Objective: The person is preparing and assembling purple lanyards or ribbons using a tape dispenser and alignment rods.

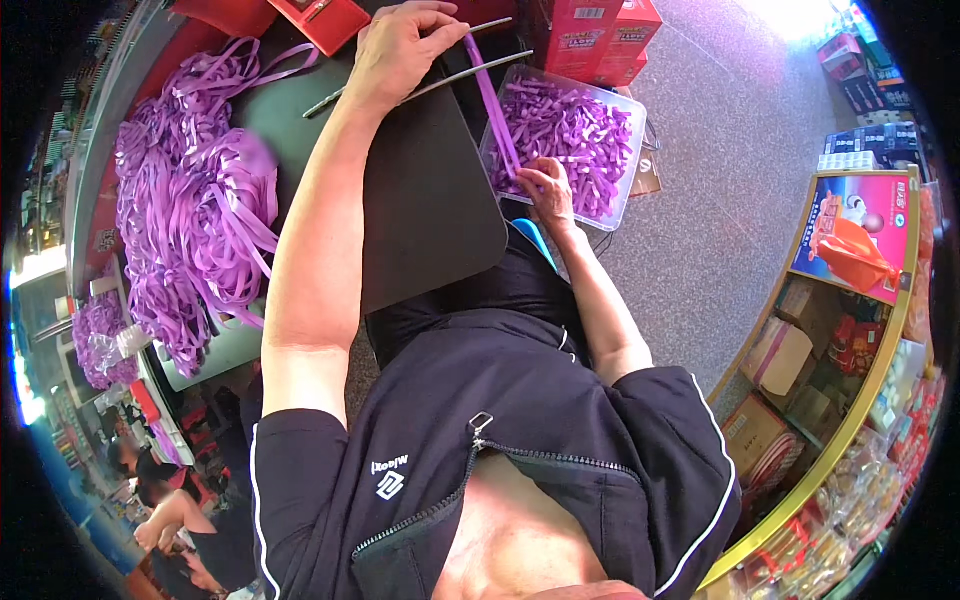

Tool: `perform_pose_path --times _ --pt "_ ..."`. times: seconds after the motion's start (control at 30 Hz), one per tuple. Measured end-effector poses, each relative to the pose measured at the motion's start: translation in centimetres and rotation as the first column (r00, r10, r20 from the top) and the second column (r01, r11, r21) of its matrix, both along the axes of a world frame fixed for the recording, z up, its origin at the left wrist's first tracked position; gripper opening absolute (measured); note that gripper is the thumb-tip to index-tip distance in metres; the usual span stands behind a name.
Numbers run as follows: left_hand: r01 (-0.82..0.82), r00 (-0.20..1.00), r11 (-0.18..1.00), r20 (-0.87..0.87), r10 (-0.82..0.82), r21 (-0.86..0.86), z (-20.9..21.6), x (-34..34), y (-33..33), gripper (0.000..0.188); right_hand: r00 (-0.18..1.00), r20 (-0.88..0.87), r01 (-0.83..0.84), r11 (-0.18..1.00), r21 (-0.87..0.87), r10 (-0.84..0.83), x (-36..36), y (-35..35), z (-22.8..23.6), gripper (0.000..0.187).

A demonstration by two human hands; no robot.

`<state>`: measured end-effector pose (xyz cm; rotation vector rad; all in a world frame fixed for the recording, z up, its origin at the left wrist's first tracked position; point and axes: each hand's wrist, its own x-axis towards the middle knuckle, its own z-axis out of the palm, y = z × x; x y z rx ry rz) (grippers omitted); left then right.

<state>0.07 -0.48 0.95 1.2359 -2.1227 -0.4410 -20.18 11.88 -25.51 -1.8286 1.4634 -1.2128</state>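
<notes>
A purple ribbon (pixel 490 95) is stretched at a slant between my two hands. My left hand (pixel 400 48) is closed at the ribbon's far end, its thumb and fingertips pinched together beside a thin metal rod (pixel 490 24). A second thin rod (pixel 470 73) lies just nearer, partly behind my wrist; whether the two rods join is hidden. My right hand (pixel 548 190) pinches the ribbon's near end over the edge of a clear plastic tub (pixel 628 205). Short folded purple ribbon pieces (pixel 570 130) fill the tub.
A dark board (pixel 430 200) lies under my left arm. Heaps of long purple ribbon (pixel 190 210) hang at its left. Red boxes (pixel 590 40) stand behind the tub. A shelf unit (pixel 800 330) is at right. Another person (pixel 190 530) sits at lower left.
</notes>
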Motion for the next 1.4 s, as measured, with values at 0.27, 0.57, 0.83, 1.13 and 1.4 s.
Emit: perform_pose_path --times 0.27,0.57,0.83,1.13,1.4 --pt "-0.07 0.993 0.996 0.091 0.075 -0.049 0.6 -0.2 0.6 0.026 0.979 0.07 -0.196 0.978 0.073 0.191 -2.3 4.4 2.0 0.018" --pt "-0.184 0.967 0.967 0.146 0.21 -0.175 -0.8 0.0 0.5 0.028 0.878 -0.168 -0.478 0.84 -0.258 0.448 -5.0 11.3 16.8 0.015" --pt "-0.188 0.981 0.98 0.043 0.191 -0.07 -1.3 0.2 0.3 0.024 0.88 -0.096 -0.472 0.877 -0.085 0.464 -5.2 13.0 21.5 0.015" --pt "-0.219 0.974 0.971 0.042 0.223 -0.092 -1.4 0.0 0.3 0.024 0.916 -0.206 -0.334 0.938 0.089 0.345 -4.3 14.6 19.9 0.022" --pt "-0.23 0.972 0.969 0.029 0.234 -0.09 -1.5 0.0 0.4 0.025 0.963 -0.099 -0.21 0.931 0.3 0.249 -3.8 15.0 19.8 0.043"
